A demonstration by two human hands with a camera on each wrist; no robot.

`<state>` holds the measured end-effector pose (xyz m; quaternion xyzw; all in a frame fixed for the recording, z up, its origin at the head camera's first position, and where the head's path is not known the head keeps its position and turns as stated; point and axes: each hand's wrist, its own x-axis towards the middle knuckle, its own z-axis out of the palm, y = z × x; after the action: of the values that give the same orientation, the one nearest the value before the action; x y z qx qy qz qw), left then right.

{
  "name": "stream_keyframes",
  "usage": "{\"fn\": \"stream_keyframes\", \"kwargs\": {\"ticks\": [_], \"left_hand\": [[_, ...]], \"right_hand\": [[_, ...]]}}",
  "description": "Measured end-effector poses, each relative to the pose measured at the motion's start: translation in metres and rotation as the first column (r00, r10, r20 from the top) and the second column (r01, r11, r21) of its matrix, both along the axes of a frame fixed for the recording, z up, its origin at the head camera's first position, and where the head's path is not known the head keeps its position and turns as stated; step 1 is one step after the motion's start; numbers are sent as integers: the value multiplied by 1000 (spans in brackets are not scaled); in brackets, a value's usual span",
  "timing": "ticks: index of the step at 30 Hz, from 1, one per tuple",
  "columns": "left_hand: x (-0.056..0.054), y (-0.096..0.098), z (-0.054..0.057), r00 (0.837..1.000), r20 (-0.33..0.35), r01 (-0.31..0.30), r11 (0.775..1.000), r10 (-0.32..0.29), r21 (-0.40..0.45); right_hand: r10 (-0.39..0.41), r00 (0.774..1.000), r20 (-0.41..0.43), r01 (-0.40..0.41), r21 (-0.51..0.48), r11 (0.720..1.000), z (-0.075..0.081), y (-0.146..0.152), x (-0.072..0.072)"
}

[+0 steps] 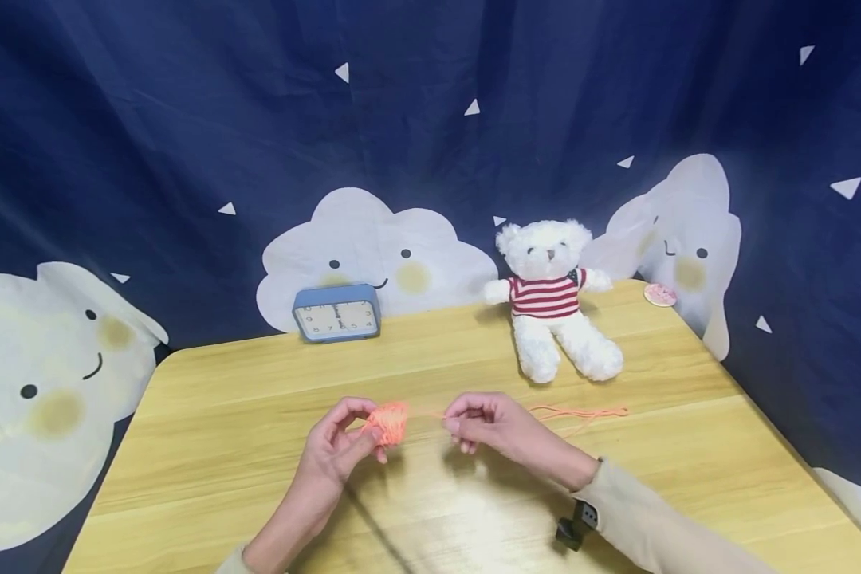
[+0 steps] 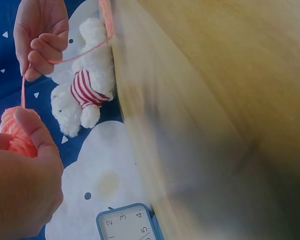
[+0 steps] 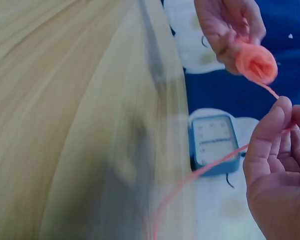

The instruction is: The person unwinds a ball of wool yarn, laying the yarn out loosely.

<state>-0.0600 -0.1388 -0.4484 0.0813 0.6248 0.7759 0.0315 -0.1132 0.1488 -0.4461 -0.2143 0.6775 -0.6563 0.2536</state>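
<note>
Yarn ball pinched in left hand; right hand pinches its strand (taut).

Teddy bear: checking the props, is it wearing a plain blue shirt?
No, the teddy bear wears a red and white striped shirt.

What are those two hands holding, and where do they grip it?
The left hand holds a small orange yarn ball by its sides. The right hand pinches the loose strand just beside the ball.
</note>
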Motion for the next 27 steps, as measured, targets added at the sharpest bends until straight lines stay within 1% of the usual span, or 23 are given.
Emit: {"fn": "stream_keyframes", "kwargs": {"ticks": [4, 6, 8, 10, 12, 17, 21, 22, 27], "left_hand": [[1, -2, 0, 998, 24, -61, 998, 61, 0], [1, -2, 1, 996, 32, -84, 996, 84, 7], [1, -2, 2, 994, 36, -105, 994, 105, 22], [1, -2, 2, 992, 37, -119, 992, 117, 41], [1, -3, 2, 992, 34, -125, 991, 123, 54], [2, -6, 0, 992, 39, -120, 991, 118, 56], [2, -7, -1, 991, 43, -130, 988, 127, 84], [1, -7, -1, 991, 41, -134, 987, 130, 94], [0, -7, -1, 991, 12, -134, 981, 133, 138]], "right_hand": [[-80, 996, -35, 79, -24, 997, 6, 21, 0], [-122, 990, -75, 122, -7, 993, 6, 34, 0], [-175, 976, -127, 179, 24, 984, 6, 48, 1], [-223, 959, -177, 235, 49, 971, 6, 63, 1], [-252, 944, -213, 271, 64, 961, 5, 75, 2], [-313, 921, -234, 334, 57, 941, 6, 100, 4], [-382, 890, -248, 408, 64, 911, 8, 117, 5], [-395, 886, -243, 421, 63, 905, 8, 122, 5], [-426, 877, -224, 448, 56, 892, 2, 146, 2]]}}
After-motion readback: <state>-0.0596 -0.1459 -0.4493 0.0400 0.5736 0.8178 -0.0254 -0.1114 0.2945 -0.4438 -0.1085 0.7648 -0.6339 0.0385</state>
